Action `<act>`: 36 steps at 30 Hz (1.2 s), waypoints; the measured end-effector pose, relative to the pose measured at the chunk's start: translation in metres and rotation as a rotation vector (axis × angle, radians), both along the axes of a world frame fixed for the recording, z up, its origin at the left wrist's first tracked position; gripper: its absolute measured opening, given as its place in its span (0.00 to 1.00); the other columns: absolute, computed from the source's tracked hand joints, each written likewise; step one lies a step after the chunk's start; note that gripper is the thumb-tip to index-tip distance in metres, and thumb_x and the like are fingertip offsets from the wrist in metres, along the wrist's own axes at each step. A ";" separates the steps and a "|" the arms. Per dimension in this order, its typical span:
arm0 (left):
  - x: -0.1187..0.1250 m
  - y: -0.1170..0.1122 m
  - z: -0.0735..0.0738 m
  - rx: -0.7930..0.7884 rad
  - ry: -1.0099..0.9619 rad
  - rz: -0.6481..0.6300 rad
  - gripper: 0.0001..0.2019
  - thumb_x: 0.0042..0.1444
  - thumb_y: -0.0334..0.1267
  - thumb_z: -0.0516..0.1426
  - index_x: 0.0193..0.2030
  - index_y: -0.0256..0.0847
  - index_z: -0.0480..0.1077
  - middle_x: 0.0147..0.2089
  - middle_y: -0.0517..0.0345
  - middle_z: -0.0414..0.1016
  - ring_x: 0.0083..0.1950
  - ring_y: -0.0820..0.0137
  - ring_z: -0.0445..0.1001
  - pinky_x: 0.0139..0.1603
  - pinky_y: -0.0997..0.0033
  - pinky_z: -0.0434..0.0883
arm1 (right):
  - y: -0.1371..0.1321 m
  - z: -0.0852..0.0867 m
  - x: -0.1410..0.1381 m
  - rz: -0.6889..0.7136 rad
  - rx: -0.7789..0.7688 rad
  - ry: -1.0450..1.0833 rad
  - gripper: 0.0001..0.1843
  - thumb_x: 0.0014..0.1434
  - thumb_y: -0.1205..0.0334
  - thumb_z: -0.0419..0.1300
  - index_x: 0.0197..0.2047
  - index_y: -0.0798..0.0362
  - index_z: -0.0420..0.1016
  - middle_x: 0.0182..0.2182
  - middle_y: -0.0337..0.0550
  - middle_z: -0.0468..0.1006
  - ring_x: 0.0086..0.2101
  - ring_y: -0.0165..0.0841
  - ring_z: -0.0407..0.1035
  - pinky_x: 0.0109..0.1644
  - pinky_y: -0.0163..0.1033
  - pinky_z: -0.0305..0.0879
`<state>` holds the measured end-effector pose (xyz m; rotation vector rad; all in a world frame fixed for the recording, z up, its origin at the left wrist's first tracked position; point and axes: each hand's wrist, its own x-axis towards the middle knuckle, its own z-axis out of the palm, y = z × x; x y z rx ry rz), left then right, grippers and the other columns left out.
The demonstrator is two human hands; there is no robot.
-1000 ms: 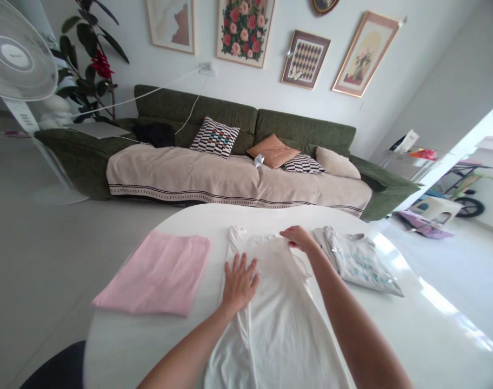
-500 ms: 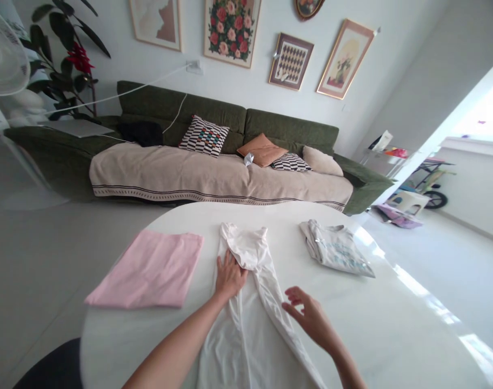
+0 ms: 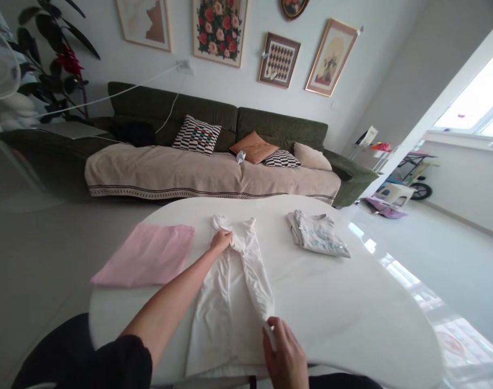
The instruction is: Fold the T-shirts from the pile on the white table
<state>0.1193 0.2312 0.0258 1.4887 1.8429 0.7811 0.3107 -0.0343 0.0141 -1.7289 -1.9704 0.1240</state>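
A long white garment lies lengthwise on the white table, its gathered, wrinkled end far from me and its hem at the near edge. My left hand is closed on the cloth close to that far end. Near the table's front edge, my right hand grips the right border of the garment, fingers wrapped round a fold. A folded pink cloth rests to the left. At the far right of the garment lies a folded light grey garment with a pale blue print.
Beyond the table stands a green sofa with a beige cover and several cushions. A white fan and a leafy plant are at the left. A small white stool stands on the floor at the right.
My left hand has gone from lying flat on the white garment to gripping it. My right hand has come down toward me and taken hold of the garment's right edge. The view has shifted slightly.
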 end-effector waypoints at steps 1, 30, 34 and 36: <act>0.001 0.001 -0.001 0.016 -0.002 0.009 0.15 0.56 0.48 0.51 0.36 0.38 0.71 0.38 0.56 0.75 0.42 0.68 0.72 0.44 0.65 0.66 | -0.004 -0.002 -0.012 0.071 -0.040 -0.055 0.09 0.57 0.63 0.48 0.40 0.50 0.67 0.32 0.45 0.76 0.33 0.34 0.71 0.35 0.34 0.64; -0.006 -0.032 -0.046 0.312 -0.014 -0.070 0.19 0.55 0.44 0.50 0.53 0.45 0.63 0.25 0.66 0.68 0.26 0.75 0.68 0.31 0.76 0.65 | 0.381 0.033 -0.003 0.018 -0.390 -0.138 0.15 0.58 0.55 0.54 0.46 0.55 0.67 0.43 0.43 0.71 0.40 0.31 0.68 0.43 0.44 0.66; -0.005 -0.034 -0.043 0.347 -0.060 -0.132 0.16 0.58 0.41 0.46 0.48 0.44 0.69 0.37 0.59 0.74 0.36 0.73 0.72 0.41 0.75 0.66 | 0.394 0.029 0.006 -0.056 -0.418 -0.206 0.16 0.59 0.56 0.53 0.48 0.54 0.66 0.45 0.44 0.70 0.41 0.32 0.67 0.44 0.44 0.66; -0.005 -0.034 -0.041 0.357 -0.070 -0.153 0.16 0.59 0.40 0.45 0.47 0.44 0.70 0.42 0.58 0.74 0.42 0.72 0.72 0.45 0.73 0.66 | 0.393 0.024 0.004 -0.090 -0.408 -0.225 0.16 0.59 0.55 0.53 0.47 0.54 0.66 0.45 0.44 0.70 0.41 0.32 0.67 0.44 0.44 0.66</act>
